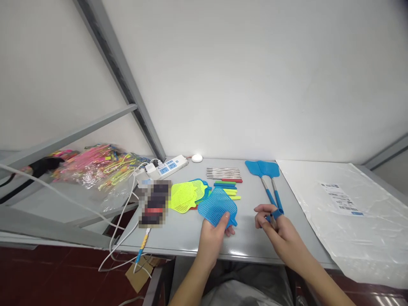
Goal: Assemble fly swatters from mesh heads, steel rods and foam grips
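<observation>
My left hand (215,236) grips a blue mesh fly swatter head (217,207) near its narrow neck, thumb on top. The head is tilted over the table. To the right, my right hand (279,229) is closed, with its fingers curled. Blue material (278,213) shows around the fingers, with a small greyish piece at the thumb; its kind is unclear. Beyond this hand lie two blue fly swatters (263,168) with metal rods and blue handles. Left of the blue head are stacked yellow swatter heads (183,196), with blue-green and red ones partly hidden beneath.
Metal rods (223,173) lie in a row behind green, blue, red and yellow handle tubes (230,192). A power strip (168,168) with cables, a white round device (196,158) and a pixelated object (155,204) are at left. White plastic packaging (350,212) covers the right side.
</observation>
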{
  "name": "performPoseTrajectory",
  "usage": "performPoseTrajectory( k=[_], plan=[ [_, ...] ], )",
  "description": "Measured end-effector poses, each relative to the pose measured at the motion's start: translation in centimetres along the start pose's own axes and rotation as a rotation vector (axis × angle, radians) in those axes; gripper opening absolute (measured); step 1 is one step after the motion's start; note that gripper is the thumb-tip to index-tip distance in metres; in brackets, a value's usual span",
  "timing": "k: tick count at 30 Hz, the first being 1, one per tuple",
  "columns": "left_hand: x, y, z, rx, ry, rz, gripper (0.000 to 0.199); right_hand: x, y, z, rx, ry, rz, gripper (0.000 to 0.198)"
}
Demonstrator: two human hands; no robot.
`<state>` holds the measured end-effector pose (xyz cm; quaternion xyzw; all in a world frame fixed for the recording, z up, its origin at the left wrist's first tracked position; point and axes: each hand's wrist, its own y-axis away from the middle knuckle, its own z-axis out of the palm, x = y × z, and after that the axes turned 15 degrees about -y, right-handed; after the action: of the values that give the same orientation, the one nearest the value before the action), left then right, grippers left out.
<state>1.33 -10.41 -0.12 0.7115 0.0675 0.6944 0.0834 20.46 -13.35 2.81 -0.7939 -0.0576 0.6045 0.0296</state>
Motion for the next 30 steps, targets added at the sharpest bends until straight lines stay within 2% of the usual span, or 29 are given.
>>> performPoseTrajectory(
  k=[2, 4, 7, 9, 12, 15, 17, 21, 23, 25, 27, 30],
  plan=[
    [-0.3, -0.2, -0.4, -0.12, -0.07, -0.023, 0.042, -0.2, -0.6, -0.3, 0.02, -0.097, 0.046, 0.028],
    [-0.7, -0.5, -0.8, -0.204, -0.238, -0.023, 0.055, -0.4, -1.3, -0.5, 0.044, -0.15, 0.068, 0.029],
    [-1.1, -1.2, -1.2, -0.233, -0.576, 0.057, 0.061, -0.3, -2.0, -0.8, 0.112, -0.143, 0.089, 0.03],
    [-0.9, -1.9, -1.3, -0.2, -0.783, 0.161, 0.059, -0.1, -2.3, -1.0, 0.168, -0.137, 0.08, 0.031],
    [-0.3, -2.7, -1.3, -0.153, -1.104, 0.314, 0.045, 0.5, -2.4, -1.1, 0.198, -0.168, 0.105, 0.034],
    [0.8, -2.8, -1.2, -0.143, -1.296, 0.359, 0.029, 0.8, -2.7, -0.5, 0.162, -0.215, 0.191, 0.036],
    [1.7, -2.5, -0.9, -0.181, -1.241, 0.41, 0.032, 0.5, -3.1, 0.4, 0.145, -0.245, 0.218, 0.035],
    [3.5, -1.6, -0.2, -0.347, -0.852, 0.495, 0.047, -0.5, -3.9, 2.6, 0.1, -0.314, 0.205, 0.032],
    [3.7, -1.4, 0.0, -0.379, -0.73, 0.456, 0.036, -1.0, -4.1, 3.3, 0.059, -0.374, 0.203, 0.033],
    [3.3, -1.3, -0.1, -0.385, -0.719, 0.427, 0.026, -1.2, -4.3, 3.6, 0.051, -0.421, 0.194, 0.035],
    [2.7, -1.3, -0.4, -0.384, -0.769, 0.415, 0.024, -1.5, -4.6, 3.2, 0.136, -0.47, 0.177, 0.036],
    [1.6, -1.4, -0.8, -0.375, -0.817, 0.4, 0.024, -2.3, -5.6, 1.9, 0.408, -0.718, 0.067, 0.035]
  ],
)
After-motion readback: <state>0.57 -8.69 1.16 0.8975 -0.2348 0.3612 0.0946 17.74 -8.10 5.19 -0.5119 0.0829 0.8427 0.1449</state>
